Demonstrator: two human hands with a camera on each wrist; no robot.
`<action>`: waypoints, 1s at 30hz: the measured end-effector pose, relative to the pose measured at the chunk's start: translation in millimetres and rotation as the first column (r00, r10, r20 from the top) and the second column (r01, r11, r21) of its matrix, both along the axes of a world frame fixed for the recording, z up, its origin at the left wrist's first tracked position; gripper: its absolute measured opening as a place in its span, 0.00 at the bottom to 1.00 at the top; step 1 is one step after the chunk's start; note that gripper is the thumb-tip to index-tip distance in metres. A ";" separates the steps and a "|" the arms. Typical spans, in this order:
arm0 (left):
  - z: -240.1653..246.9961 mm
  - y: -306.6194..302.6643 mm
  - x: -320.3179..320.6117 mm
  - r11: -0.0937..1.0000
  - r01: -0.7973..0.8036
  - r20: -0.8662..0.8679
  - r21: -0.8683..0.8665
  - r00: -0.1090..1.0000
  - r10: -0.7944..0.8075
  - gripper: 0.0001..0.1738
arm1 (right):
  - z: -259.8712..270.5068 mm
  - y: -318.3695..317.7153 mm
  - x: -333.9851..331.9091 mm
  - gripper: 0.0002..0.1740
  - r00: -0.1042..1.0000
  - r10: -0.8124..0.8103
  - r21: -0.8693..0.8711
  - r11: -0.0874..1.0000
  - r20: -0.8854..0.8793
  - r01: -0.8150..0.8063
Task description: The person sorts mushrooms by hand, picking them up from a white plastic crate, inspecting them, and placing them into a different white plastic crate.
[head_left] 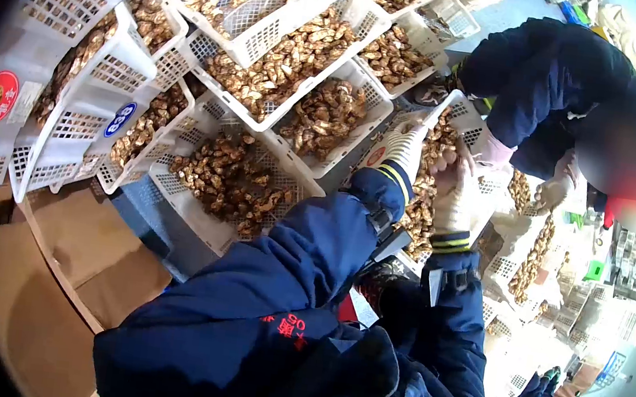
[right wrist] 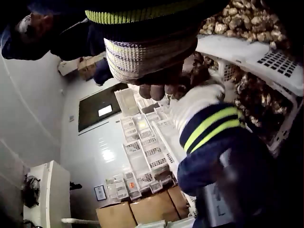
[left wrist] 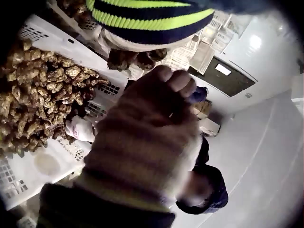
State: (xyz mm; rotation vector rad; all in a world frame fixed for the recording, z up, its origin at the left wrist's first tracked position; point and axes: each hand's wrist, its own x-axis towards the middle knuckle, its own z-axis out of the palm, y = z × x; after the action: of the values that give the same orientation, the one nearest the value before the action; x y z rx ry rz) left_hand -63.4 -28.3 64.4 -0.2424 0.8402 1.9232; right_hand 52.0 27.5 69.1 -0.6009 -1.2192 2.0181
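Note:
Both hands wear pale striped gloves with bare fingertips. Over a long white crate (head_left: 457, 98) of knobbly brown pieces (head_left: 418, 211), my left hand (head_left: 405, 147) lies close to my right hand (head_left: 455, 190). The left wrist view has my left hand (left wrist: 147, 128) large in the middle, its fingertips (left wrist: 178, 80) curled and its palm side dark. In the right wrist view, my right hand (right wrist: 147, 64) has curled fingers (right wrist: 156, 91), with a dark brown lump (right wrist: 195, 69) between it and my left hand (right wrist: 197, 104). What either hand grips is hidden or too dark to tell.
More crates of brown pieces (head_left: 229, 180) stand left and ahead, some stacked. Cardboard boxes (head_left: 42, 307) sit at lower left. Across the crate a person in dark clothing (head_left: 554, 85) leans over, gloved hands near it. Further crates (head_left: 516, 334) lie right.

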 end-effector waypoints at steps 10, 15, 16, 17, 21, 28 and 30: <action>-16.1 27.8 12.9 0.802 0.030 0.380 0.597 0.870 -0.315 0.30 | -7.0 3.2 82.7 0.19 0.961 -0.246 0.020 0.969 0.127 0.245; 0.4 21.1 15.9 0.812 0.018 0.420 0.584 0.849 -0.320 0.35 | 10.4 -11.4 78.5 0.25 0.932 -0.198 0.181 0.972 0.304 0.147; 0.8 21.6 16.9 0.808 0.022 0.413 0.588 0.851 -0.324 0.35 | 14.1 -18.0 74.9 0.26 0.927 -0.198 0.259 0.959 0.318 0.116; 0.2 22.3 18.7 0.802 0.034 0.401 0.597 0.853 -0.334 0.36 | 13.5 -22.5 72.1 0.27 0.897 -0.227 0.357 0.930 0.379 0.085; -5.4 28.0 25.1 0.748 0.087 0.288 0.658 0.888 -0.358 0.39 | 17.9 -29.1 63.9 0.35 0.826 -0.259 0.520 0.853 0.500 -0.047; -6.5 38.0 32.7 0.817 0.096 0.301 0.568 0.900 -0.315 0.39 | -9.7 -0.6 70.5 0.30 0.759 -0.300 0.534 0.842 0.578 -0.074; -6.3 38.5 34.6 0.835 0.083 0.320 0.544 0.899 -0.299 0.39 | -9.2 3.0 74.4 0.29 0.800 -0.225 0.438 0.897 0.557 -0.053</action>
State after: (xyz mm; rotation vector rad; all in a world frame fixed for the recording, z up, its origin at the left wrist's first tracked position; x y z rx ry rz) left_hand -28.8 10.2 58.1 -0.1934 0.0521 1.7468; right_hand 126.4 30.6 59.8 -1.0892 -1.9056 1.4210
